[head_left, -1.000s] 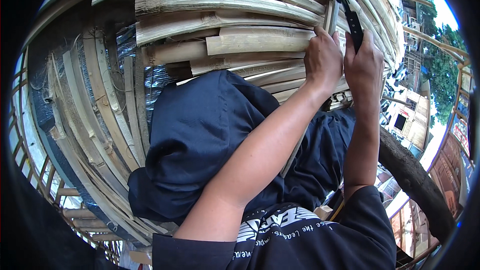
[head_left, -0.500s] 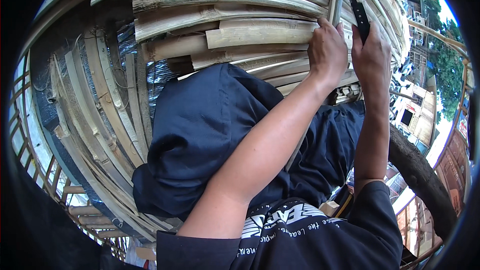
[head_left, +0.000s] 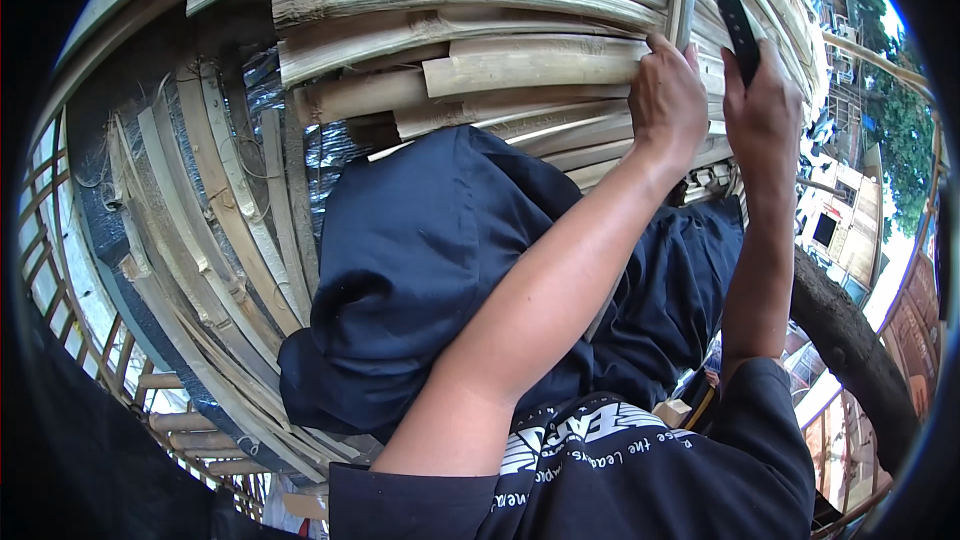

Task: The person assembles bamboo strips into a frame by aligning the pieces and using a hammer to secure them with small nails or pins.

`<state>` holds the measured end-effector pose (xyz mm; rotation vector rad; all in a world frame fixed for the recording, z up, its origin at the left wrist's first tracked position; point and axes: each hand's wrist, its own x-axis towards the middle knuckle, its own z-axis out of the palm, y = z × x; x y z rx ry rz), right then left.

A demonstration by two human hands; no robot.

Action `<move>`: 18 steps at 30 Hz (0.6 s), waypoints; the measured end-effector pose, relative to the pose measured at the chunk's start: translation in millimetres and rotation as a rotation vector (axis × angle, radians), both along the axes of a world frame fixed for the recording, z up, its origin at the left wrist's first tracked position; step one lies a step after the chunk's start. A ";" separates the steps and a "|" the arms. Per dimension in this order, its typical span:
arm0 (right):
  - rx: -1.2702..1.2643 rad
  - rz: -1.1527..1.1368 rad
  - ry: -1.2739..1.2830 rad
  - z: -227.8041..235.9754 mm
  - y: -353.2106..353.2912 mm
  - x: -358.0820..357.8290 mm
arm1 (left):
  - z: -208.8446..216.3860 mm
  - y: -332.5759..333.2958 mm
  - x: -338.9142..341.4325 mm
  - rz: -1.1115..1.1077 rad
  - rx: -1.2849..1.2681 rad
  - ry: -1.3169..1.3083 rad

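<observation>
My left hand (head_left: 668, 100) is closed around the lower end of a narrow bamboo strip (head_left: 685, 0), which points away from me. Just to its right, my right hand (head_left: 765, 105) grips a long black tool (head_left: 738, 25) with small light dots along it and a rounded far end. The tool lies beside the strip, slanting toward its far end. Whether it has a blade, I cannot make out. Under and beyond both hands are stacked split bamboo pieces (head_left: 540, 70), pale and lying crosswise.
More thin bamboo strips (head_left: 225, 210) lie on a dark surface to the left. My bent legs in dark trousers (head_left: 400, 240) take up the middle. A thick dark trunk-like pole (head_left: 850, 330) leans at the right. Buildings and trees (head_left: 905, 160) show beyond it.
The tool's far end has shifted slightly to the right, along with my right hand. The whole view has moved a little, so most things sit slightly further right. Both grips remain the same.
</observation>
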<state>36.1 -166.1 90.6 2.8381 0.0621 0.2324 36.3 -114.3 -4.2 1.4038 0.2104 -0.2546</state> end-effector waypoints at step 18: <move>-0.036 -0.118 -0.022 -0.4 10.7 0.5 | 0.3 -1.6 0.6 0.004 0.025 -0.019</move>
